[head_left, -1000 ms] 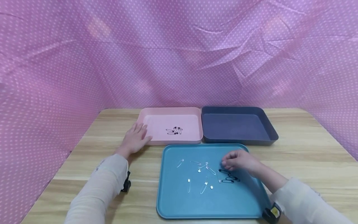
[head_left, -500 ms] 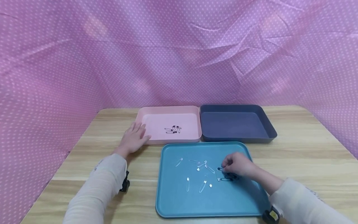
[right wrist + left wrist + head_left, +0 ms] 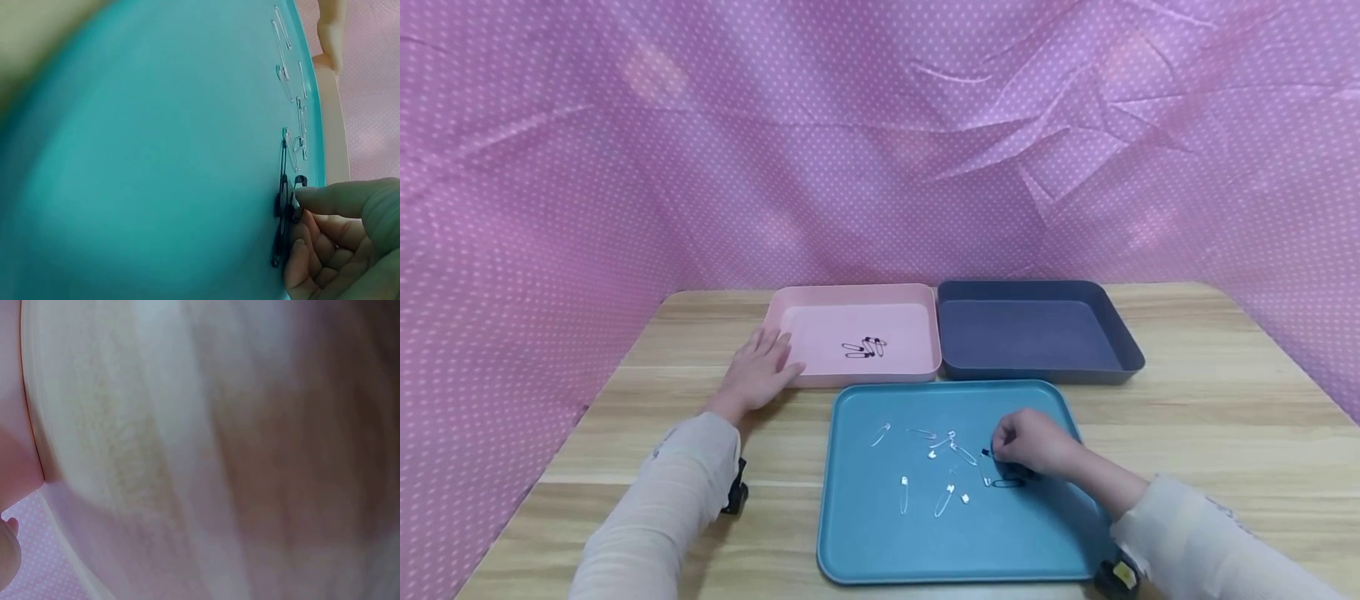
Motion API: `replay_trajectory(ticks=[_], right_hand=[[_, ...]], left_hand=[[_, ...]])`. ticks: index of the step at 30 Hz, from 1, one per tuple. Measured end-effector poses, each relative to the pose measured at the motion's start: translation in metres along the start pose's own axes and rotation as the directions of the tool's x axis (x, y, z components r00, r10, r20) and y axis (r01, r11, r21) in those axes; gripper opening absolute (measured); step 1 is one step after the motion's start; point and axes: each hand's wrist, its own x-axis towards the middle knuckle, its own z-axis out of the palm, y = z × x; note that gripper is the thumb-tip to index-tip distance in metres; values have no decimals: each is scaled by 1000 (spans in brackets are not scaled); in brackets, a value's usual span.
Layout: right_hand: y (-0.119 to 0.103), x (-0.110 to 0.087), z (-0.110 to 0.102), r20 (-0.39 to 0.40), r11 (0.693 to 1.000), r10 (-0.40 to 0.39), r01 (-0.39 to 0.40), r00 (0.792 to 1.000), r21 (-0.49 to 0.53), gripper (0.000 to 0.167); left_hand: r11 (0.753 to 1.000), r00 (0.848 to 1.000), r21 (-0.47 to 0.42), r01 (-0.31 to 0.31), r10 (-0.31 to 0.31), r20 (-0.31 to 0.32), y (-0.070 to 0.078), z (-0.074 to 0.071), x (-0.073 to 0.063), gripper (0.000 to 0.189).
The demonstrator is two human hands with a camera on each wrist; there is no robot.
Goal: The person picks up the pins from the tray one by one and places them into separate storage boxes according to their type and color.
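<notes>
My left hand (image 3: 756, 371) rests with spread, straight fingers on the left edge of the pink tray (image 3: 812, 321). Several black safety pins (image 3: 872, 341) lie in that tray. Over the right part of the teal tray (image 3: 880, 542), my right hand (image 3: 1033, 442) pinches a black safety pin (image 3: 301, 180) between thumb and fingers. Other black safety pins (image 3: 284, 181) lie against it, partly hidden under the hand in the head view. Silver safety pins (image 3: 904, 496) are scattered to the left. The left wrist view is mostly blurred tabletop.
A dark blue tray (image 3: 1022, 333) stands beside the pink one at the back. Two small whitish bits (image 3: 965, 498) lie among the silver pins. The wooden table (image 3: 1210, 400) extends on both sides, with a pink dotted cloth (image 3: 880, 167) hanging behind.
My right hand has lowered slightly onto the black safety pins and now pinches one. The left hand stays on the pink tray's edge. The head view has shifted a little.
</notes>
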Motion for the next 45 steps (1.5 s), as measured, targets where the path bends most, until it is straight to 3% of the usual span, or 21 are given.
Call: replay_trajectory(ticks=[9, 15, 27, 32, 39, 45], right_hand=[[4, 9, -9, 41, 985, 75, -80, 996, 156, 7], [-1, 16, -11, 18, 957, 138, -138, 990, 254, 11], [-22, 35, -18, 0, 922, 89, -82, 996, 379, 7], [-29, 45, -18, -8, 890, 70, -59, 997, 451, 11], [-35, 64, -15, -47, 824, 55, -19, 997, 566, 13], [-44, 82, -15, -109, 773, 128, -30, 986, 634, 14]], left_hand=[[1000, 1000, 12, -6, 6, -14, 0, 0, 0, 65], [1000, 1000, -7, 5, -5, -12, -1, 0, -2, 64], [1000, 1000, -12, 12, -12, -12, -2, 0, -2, 64], [1000, 1000, -8, 15, -15, -13, -2, -1, -3, 64], [1000, 1000, -9, 12, -12, -15, 0, -2, -3, 64], [1000, 1000, -14, 10, -10, -11, 1, -2, -2, 64]])
